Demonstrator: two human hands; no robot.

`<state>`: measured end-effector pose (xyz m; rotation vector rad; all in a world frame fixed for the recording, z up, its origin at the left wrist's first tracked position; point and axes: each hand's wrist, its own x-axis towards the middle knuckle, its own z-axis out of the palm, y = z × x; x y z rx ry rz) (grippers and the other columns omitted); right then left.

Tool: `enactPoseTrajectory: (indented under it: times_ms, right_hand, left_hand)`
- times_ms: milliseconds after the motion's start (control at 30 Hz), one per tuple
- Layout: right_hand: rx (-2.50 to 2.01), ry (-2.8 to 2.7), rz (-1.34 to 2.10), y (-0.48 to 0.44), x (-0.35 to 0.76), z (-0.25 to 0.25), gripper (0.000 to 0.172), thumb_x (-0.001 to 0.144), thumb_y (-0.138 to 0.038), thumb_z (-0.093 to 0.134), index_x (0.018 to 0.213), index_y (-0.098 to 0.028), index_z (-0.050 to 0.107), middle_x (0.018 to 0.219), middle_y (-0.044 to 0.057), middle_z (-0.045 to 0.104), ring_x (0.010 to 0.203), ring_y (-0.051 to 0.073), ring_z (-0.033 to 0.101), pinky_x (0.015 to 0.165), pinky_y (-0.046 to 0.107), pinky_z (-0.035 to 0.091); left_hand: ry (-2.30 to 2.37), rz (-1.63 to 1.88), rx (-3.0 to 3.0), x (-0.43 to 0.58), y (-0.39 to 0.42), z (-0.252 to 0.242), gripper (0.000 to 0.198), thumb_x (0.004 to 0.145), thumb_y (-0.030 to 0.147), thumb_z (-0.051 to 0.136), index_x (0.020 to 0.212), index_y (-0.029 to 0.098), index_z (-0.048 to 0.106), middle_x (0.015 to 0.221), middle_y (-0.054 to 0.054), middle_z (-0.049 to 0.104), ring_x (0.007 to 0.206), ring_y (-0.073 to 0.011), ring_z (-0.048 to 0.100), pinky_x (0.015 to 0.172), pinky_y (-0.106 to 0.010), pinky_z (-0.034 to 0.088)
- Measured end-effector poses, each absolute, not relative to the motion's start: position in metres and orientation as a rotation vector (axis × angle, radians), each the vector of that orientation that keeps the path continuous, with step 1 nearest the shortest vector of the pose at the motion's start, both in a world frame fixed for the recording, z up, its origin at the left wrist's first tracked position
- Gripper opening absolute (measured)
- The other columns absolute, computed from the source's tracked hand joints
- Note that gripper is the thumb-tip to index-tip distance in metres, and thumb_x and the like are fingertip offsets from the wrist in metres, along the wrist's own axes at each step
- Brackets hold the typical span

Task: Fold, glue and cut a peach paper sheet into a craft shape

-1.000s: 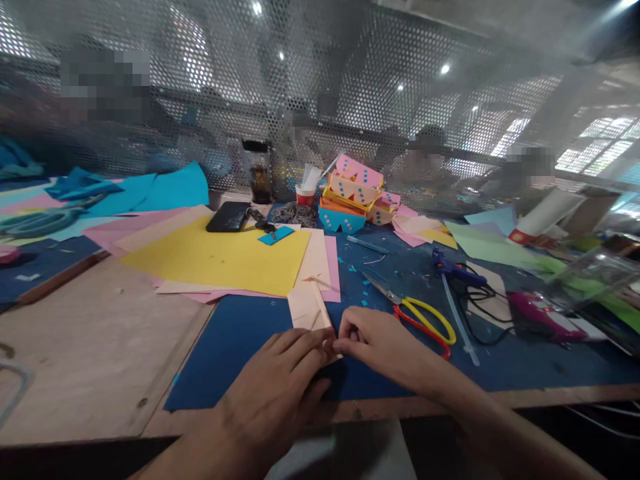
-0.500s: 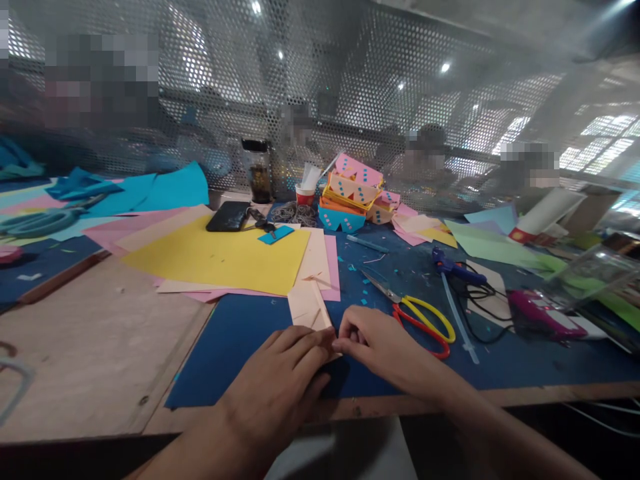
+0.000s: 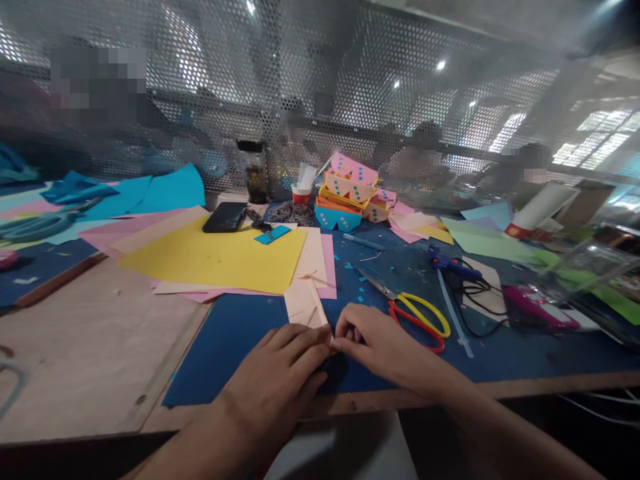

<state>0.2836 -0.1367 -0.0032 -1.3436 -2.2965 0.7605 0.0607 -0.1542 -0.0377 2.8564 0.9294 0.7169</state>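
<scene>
A folded piece of peach paper (image 3: pixel 303 301) lies near the front of the blue mat, with a narrow fold raised along its right side. My left hand (image 3: pixel 287 363) is laid over its near end, fingers bent down onto the paper and holding it against the mat. At the near right end of that fold, my right hand (image 3: pixel 373 340) is closed, thumb and forefinger pinching the paper's edge. Both hands cover the near part of the paper. Just right of my right hand lie scissors (image 3: pixel 417 313) with red and yellow handles, blades pointing away.
Yellow paper (image 3: pixel 220 260) tops layered sheets at left, with a black wallet-like item (image 3: pixel 223 218) and keys on it. Decorated paper boxes (image 3: pixel 347 190) are stacked behind. A blue glue gun (image 3: pixel 450 265) and pink device (image 3: pixel 537 308) sit right. Wooden table edge (image 3: pixel 360 400) runs in front.
The view has shifted slightly. Both hands stay at the near end of the peach paper, with only a slight movement of the right hand's fingers along the fold.
</scene>
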Motion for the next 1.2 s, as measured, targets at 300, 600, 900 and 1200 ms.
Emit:
enactPoseTrajectory:
  times_ms: [300,600,900,1200]
  right_hand:
    - [-1.317,-2.304,0.699,-0.140,0.284,-0.006,0.013,0.097,-0.032,0.060,0.091,-0.021,0.056,0.089,-0.002,0.062,0.083,0.015,0.054,0.073,0.029,0.037]
    - [-1.299,-2.306,0.706,-0.141,0.284,-0.006,0.010,0.096,-0.029,0.060,0.092,-0.020,0.057,0.090,-0.001,0.062,0.085,0.016,0.054,0.075,0.030,0.037]
    - [-1.313,-2.328,0.652,-0.143,0.282,-0.007,0.009,0.096,-0.027,0.059,0.092,-0.019,0.058,0.091,0.002,0.064,0.085,0.017,0.055,0.074,0.031,0.038]
    - [-1.309,-2.287,0.618,-0.148,0.282,-0.007,0.011,0.098,-0.029,0.058,0.094,-0.018,0.059,0.093,0.002,0.063,0.089,0.017,0.056,0.078,0.031,0.039]
  left_hand:
    - [0.872,0.763,2.932,0.061,-0.151,-0.038,0.027,0.097,0.018,0.053,0.123,0.019,0.057,0.134,-0.007,0.063,0.110,-0.0290,0.057,0.083,-0.047,0.054]
    - [0.912,0.730,2.894,0.062,-0.154,-0.036,0.024,0.098,0.021,0.051,0.122,0.020,0.058,0.134,-0.007,0.063,0.111,-0.0285,0.056,0.087,-0.047,0.053]
    - [0.898,0.592,2.972,0.059,-0.153,-0.030,0.028,0.101,0.023,0.046,0.126,0.021,0.058,0.138,-0.006,0.060,0.113,-0.0299,0.056,0.085,-0.049,0.053]
    - [0.972,0.558,3.003,0.059,-0.160,-0.030,0.034,0.102,0.029,0.049,0.134,0.019,0.052,0.143,-0.006,0.057,0.121,-0.0281,0.052,0.094,-0.046,0.047]
